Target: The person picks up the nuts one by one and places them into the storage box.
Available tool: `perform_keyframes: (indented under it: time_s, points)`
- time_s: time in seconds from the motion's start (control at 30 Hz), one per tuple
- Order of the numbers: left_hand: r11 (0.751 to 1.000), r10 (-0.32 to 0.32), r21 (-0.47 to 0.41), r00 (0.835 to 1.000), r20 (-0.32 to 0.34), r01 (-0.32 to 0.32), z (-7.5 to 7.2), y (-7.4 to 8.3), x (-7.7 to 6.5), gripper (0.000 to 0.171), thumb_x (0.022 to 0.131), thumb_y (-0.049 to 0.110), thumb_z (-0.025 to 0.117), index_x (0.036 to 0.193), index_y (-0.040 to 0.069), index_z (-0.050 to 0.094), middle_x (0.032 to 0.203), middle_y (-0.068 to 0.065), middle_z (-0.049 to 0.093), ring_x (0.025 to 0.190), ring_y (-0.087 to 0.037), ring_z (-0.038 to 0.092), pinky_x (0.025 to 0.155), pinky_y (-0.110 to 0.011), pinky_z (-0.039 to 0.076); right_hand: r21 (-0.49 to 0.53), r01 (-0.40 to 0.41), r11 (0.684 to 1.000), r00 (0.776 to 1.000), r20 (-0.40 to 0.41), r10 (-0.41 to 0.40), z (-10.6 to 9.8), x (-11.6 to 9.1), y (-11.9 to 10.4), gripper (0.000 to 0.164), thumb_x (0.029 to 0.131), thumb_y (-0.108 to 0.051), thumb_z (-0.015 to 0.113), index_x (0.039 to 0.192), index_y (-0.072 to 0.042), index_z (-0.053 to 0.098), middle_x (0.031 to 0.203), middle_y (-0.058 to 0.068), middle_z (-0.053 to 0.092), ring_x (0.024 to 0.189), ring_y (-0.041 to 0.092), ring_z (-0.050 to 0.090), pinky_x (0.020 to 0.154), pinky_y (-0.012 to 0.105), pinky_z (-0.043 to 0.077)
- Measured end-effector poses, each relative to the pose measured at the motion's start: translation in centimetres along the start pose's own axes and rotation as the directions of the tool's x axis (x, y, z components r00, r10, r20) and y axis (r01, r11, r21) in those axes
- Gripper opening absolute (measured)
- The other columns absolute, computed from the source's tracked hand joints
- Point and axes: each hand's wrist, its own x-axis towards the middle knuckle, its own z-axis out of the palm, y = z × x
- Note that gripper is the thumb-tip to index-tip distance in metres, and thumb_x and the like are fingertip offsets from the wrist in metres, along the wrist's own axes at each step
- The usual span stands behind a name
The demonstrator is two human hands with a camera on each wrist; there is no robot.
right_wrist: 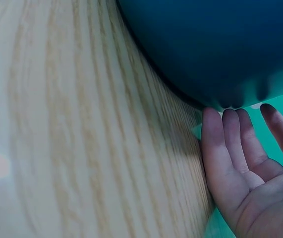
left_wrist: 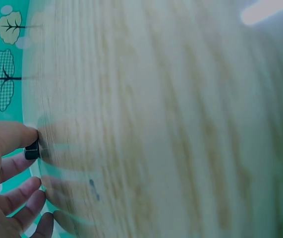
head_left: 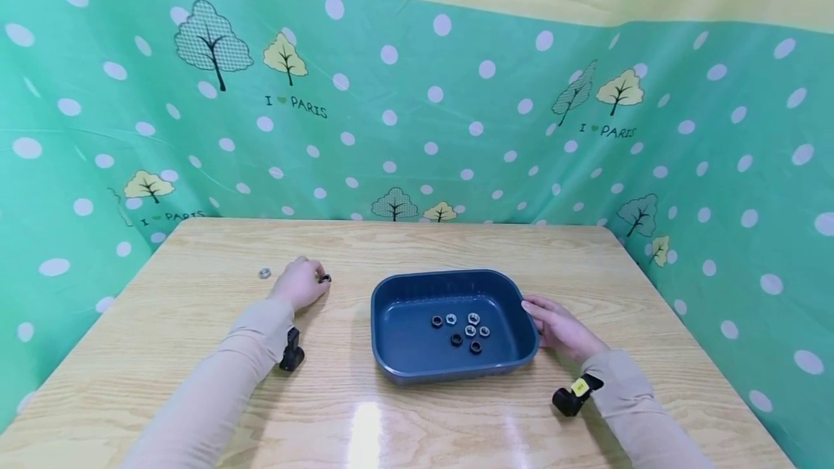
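Between thumb and finger, my left hand (head_left: 300,285) pinches a small black nut (left_wrist: 31,150) at the tabletop, left of the basin. A silver nut (head_left: 264,273) lies on the table just left of that hand. The dark blue rectangular basin (head_left: 417,378) stands right of centre, with several black and silver nuts (head_left: 470,331) scattered over its floor. My right hand (head_left: 559,327) is at the basin's right end. Its nearly straight fingers (right_wrist: 214,134) touch the outer wall, as the right wrist view shows.
A wood-grain table (head_left: 195,295) carries everything. Behind it and along both sides hangs a green dotted curtain (head_left: 417,114) printed with trees, meeting the table's far edge. Black wrist cameras (head_left: 292,352) are strapped below both sleeves.
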Motion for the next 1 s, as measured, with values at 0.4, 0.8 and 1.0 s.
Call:
perform_keyframes:
  time_s: [0.4,0.8,1.0]
  points:
    - [1.000,0.001,0.016,1.000,0.000,-0.001,0.27,0.05,-0.16,0.023,0.089,0.018,0.059,0.098,-0.003,0.062,0.103,-0.021,0.054,0.093,-0.034,0.052,0.081,-0.049,0.046,0.006,-0.001,1.000,1.000,0.010,0.000,0.07,-0.13,-0.12,0.066,0.099,-0.035,0.046,0.145,0.005,0.021,0.109,-0.003,0.067,0.094,0.008,0.065,0.083,0.037,0.053]
    - [1.000,0.021,-0.016,1.000,-0.002,-0.021,0.21,-0.35,-0.10,0.023,0.088,0.018,0.057,0.097,-0.003,0.061,0.102,-0.021,0.055,0.088,-0.031,0.055,0.081,-0.048,0.047,-0.017,0.002,1.000,1.000,0.018,-0.001,-0.03,-0.06,0.02,0.068,0.099,-0.036,0.046,0.146,0.005,0.019,0.115,0.001,0.066,0.096,0.009,0.065,0.085,0.039,0.053]
    - [0.999,0.017,-0.036,1.000,0.006,-0.017,-0.20,-0.21,0.08,0.027,0.088,0.020,0.057,0.102,-0.004,0.060,0.105,-0.022,0.054,0.088,-0.030,0.055,0.083,-0.048,0.047,-0.015,0.004,1.000,1.000,0.014,-0.004,-0.14,0.01,-0.15,0.068,0.099,-0.036,0.047,0.145,0.006,0.020,0.113,-0.001,0.067,0.095,0.007,0.065,0.084,0.039,0.053]
